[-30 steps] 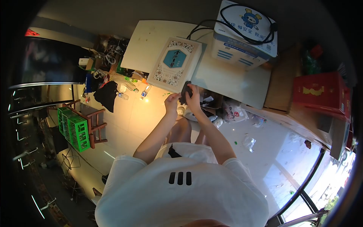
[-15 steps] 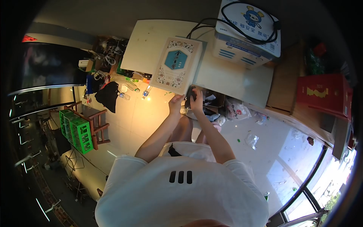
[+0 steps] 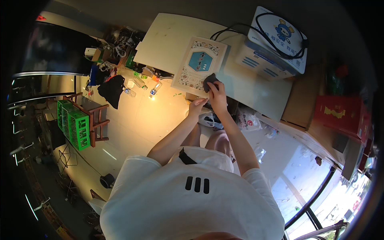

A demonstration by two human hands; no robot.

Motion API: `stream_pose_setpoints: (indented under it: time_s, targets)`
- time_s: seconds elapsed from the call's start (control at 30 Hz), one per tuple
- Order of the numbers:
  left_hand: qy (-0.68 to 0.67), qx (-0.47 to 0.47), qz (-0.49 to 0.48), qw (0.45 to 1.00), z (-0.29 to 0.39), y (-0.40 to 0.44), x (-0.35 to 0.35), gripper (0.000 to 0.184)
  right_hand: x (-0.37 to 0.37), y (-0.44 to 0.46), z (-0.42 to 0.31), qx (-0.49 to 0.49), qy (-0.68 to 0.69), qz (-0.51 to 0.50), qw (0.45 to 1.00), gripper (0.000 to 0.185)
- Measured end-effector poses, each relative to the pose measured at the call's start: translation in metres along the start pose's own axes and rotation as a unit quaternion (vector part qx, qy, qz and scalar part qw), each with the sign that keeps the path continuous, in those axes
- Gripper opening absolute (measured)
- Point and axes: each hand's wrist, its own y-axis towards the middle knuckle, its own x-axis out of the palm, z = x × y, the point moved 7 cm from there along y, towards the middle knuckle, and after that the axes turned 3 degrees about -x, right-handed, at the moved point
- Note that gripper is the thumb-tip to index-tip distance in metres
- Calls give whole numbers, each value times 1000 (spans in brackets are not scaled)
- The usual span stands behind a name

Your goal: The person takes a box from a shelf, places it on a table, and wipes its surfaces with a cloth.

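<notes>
A cream box [image 3: 186, 76] with a floral print and a blue label lies on the white table [image 3: 160, 40]. My right hand [image 3: 217, 95] has its fingers closed on a dark cloth [image 3: 210, 82], which rests on the box's near right corner. My left hand [image 3: 197, 105] is just below the box's near edge, beside the right one. Its fingers look pressed together, and whatever they may hold is too small to make out.
A white and blue carton [image 3: 268, 56] with a black cable stands on the table's right side. A red box [image 3: 336, 114] sits farther right. Bottles [image 3: 155, 89], a black bag [image 3: 112, 91] and a green crate [image 3: 74, 124] are to the left.
The dark cloth in my right hand has moved up from beside the box's near corner onto its top. The view has shifted, and my left hand remains near the box's near edge.
</notes>
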Motion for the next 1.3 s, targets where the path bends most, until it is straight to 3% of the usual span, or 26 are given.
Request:
stream_pose_setpoints:
  time_s: [0.13,0.23,0.3,0.37,0.57,0.67,0.83,0.9,1.0,1.07,1.1,1.17,1.2,1.27,1.3]
  targets:
    - [-29,18,8,999,4,-10,-44,22,51,28,-34,-89,-24,-81,992,37]
    - [-10,-24,94,995,12,-32,-108,25,101,32,-65,-185,-72,-185,963,31]
    - [-14,-18,110,994,12,-36,-132,25,133,19,-73,-265,-151,-277,911,25]
    - [-19,-13,122,992,9,-35,-150,26,136,13,-74,-290,-169,-260,906,22]
    - [-37,-3,146,989,27,-22,-153,24,77,-6,-47,-232,-221,-308,896,34]
    - [5,28,159,987,52,-13,-140,22,46,-15,-37,-222,-237,-299,897,29]
    - [-5,62,135,989,68,8,-121,22,73,-3,-53,-237,-231,-281,901,33]
    - [-4,66,129,989,76,13,-116,22,90,4,-55,-191,-193,-291,917,39]
    - [0,65,163,984,88,25,-117,26,99,10,-60,-189,-173,-261,931,35]
    - [125,57,205,969,96,34,-125,29,102,13,-60,-176,-151,-238,943,30]
    - [125,56,206,969,98,38,-127,29,105,12,-61,-176,-150,-240,943,30]
    - [257,24,258,931,102,44,-135,33,107,13,-63,-173,-137,-215,951,25]
    - [257,23,258,931,97,51,-139,33,110,13,-63,-173,-137,-216,951,25]
    - [205,146,229,940,95,62,-143,32,115,13,-64,-169,-143,-189,957,18]
    - [205,145,231,940,97,63,-144,32,121,13,-62,-169,-142,-190,957,18]
